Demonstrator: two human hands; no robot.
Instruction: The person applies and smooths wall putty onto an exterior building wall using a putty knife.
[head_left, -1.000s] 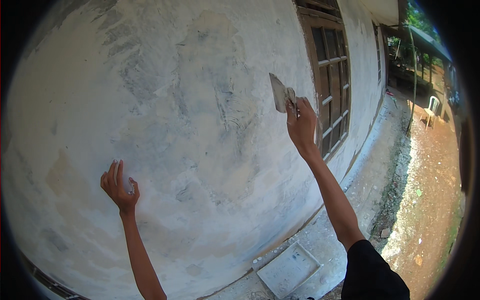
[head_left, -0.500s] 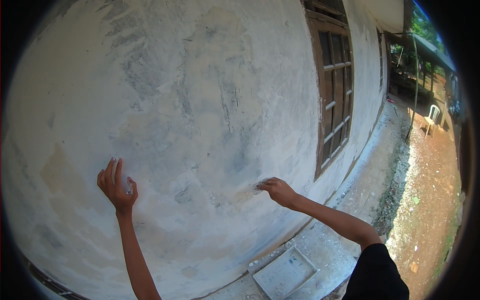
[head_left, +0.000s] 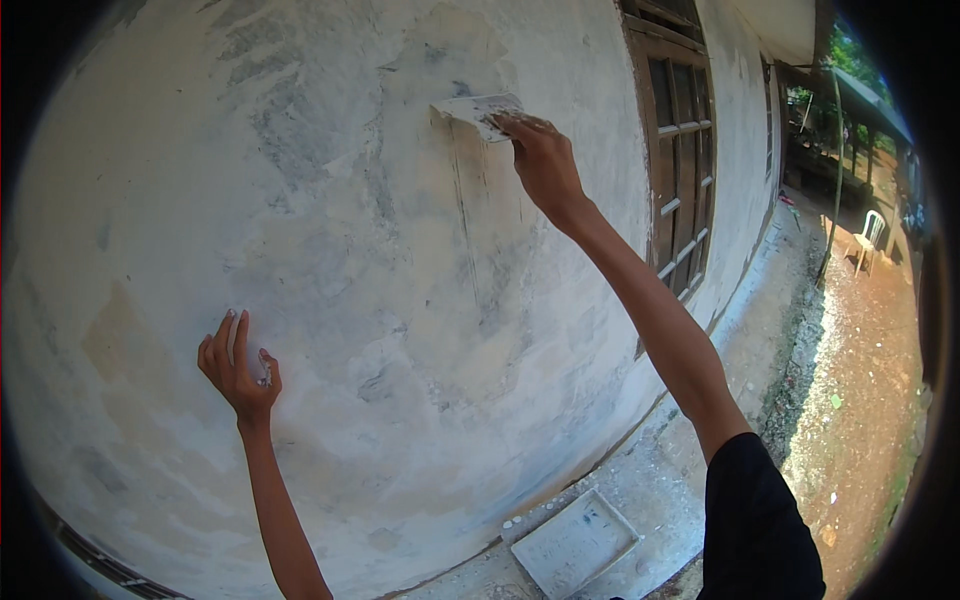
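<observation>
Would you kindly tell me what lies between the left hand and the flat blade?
Only patchy, pale and grey wall separates the left hand from the flat blade, in the head view.

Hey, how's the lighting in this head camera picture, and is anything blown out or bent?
Head view: the wall sits in soft shade; head view, right side: harsh sun nearly washes out part of the ground; head view, edges: the wall's base curves from fisheye distortion, with black corners.
</observation>
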